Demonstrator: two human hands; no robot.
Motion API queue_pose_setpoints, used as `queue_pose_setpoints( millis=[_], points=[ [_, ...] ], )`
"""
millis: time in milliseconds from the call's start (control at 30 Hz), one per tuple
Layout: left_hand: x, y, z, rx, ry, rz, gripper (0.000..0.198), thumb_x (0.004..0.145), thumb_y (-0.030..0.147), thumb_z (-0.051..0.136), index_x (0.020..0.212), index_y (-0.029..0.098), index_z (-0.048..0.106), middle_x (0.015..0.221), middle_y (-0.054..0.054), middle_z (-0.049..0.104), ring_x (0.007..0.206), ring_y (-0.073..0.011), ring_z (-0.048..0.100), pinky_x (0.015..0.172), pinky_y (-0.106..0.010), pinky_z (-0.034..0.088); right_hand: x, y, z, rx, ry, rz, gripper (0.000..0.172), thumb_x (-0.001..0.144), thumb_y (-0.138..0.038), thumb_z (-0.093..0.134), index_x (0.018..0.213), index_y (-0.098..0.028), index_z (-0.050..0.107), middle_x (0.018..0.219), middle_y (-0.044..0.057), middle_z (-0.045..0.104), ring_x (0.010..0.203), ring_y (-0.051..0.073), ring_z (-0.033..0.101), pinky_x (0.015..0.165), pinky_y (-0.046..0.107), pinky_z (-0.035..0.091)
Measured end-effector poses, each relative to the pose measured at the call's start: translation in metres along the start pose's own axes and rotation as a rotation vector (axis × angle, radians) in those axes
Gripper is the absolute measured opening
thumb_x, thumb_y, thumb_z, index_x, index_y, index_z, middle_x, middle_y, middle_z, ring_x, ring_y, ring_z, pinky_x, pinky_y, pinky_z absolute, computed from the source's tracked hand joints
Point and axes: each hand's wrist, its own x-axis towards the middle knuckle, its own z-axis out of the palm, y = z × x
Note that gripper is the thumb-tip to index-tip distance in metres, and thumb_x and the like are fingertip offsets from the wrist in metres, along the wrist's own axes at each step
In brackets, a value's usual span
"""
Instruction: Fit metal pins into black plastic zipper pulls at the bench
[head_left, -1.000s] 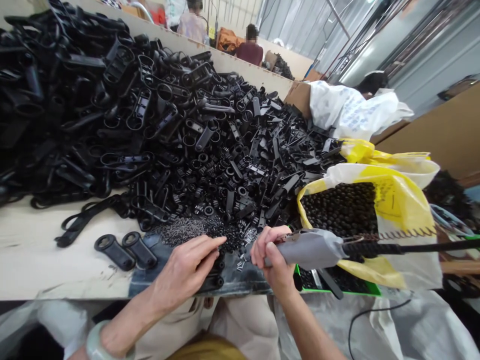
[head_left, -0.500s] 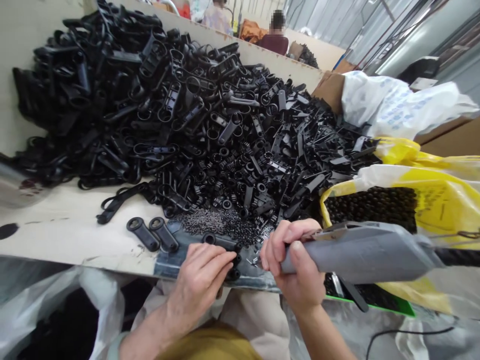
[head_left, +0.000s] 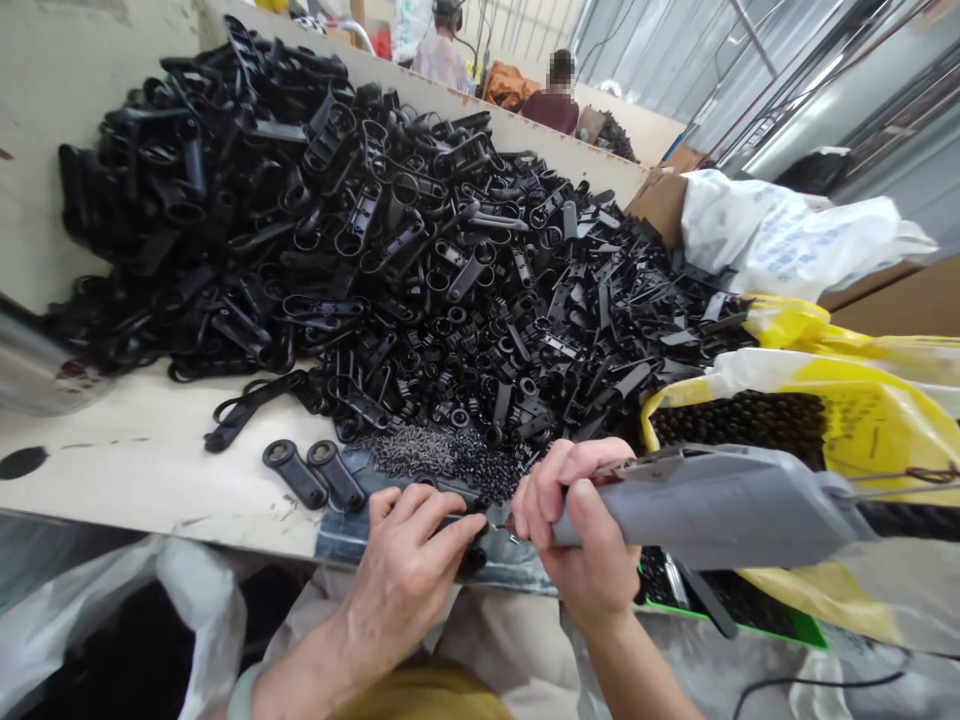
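Note:
My right hand [head_left: 585, 530] is wrapped round a grey electric screwdriver [head_left: 705, 508], held nearly level with its bit pointing left. The thin bit meets or almost meets the end of a black plastic arm-shaped part [head_left: 475, 526] at the bench edge. Over that part lies my left hand [head_left: 405, 560], its fingers pressing it down and hiding most of it. Similar black parts lie just behind and below those fingers. Left of my left hand, two black arm-shaped pieces [head_left: 296, 474] with round ends rest side by side. Small screws [head_left: 409, 450] are heaped behind my hands.
A large pile of black plastic parts [head_left: 300, 220] covers the bench. At right stand a yellow-and-white bag [head_left: 885, 410] of small black pieces and a green-edged tray [head_left: 810, 630]. A metal cylinder [head_left: 45, 360] is at left, a white bag [head_left: 195, 600] below. Two people sit beyond the partition.
The screwdriver has shifted slightly left, its bit now at the black part's end. My left fingers have moved a little on the parts. The whole view has tilted slightly.

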Motion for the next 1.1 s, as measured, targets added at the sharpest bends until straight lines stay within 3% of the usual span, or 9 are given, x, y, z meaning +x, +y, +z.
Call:
queue_pose_setpoints(
  millis=[400,833,1100],
  points=[
    [-0.001,-0.006,0.012,-0.086,-0.109,-0.029,0.017,0.103,0.020,0.056,0.114,0.019,0.069,0.094,-0.002,0.073,0.084,-0.0206,0.058,0.076,-0.038,0.032,-0.004,0.016,-0.002,0.004,0.001,0.004,0.013,0.102,-0.026,0.060,0.092,-0.026,0.053,0.066,-0.011,0.050,0.042,0.006,0.040,0.046,0.020,0.045],
    [0.009,0.000,0.006,-0.100,-0.255,-0.109,0.020,0.102,0.021,0.055,0.085,0.022,0.067,0.079,0.003,0.070,0.078,-0.0200,0.054,0.074,-0.042,0.024,-0.020,0.022,-0.011,-0.043,-0.071,-0.021,0.009,0.104,-0.031,0.059,0.099,-0.029,0.051,0.069,-0.009,0.049,0.046,0.010,0.042,0.047,0.025,0.043],
    [0.003,-0.012,0.014,-0.230,-0.228,-0.067,0.018,0.106,0.028,0.051,0.100,0.020,0.066,0.090,0.000,0.073,0.084,-0.0196,0.056,0.077,-0.039,0.030,-0.021,0.027,-0.012,-0.040,-0.090,-0.050,0.016,0.104,-0.029,0.059,0.092,-0.027,0.050,0.069,-0.009,0.048,0.043,0.009,0.039,0.042,0.023,0.038]
  ],
)
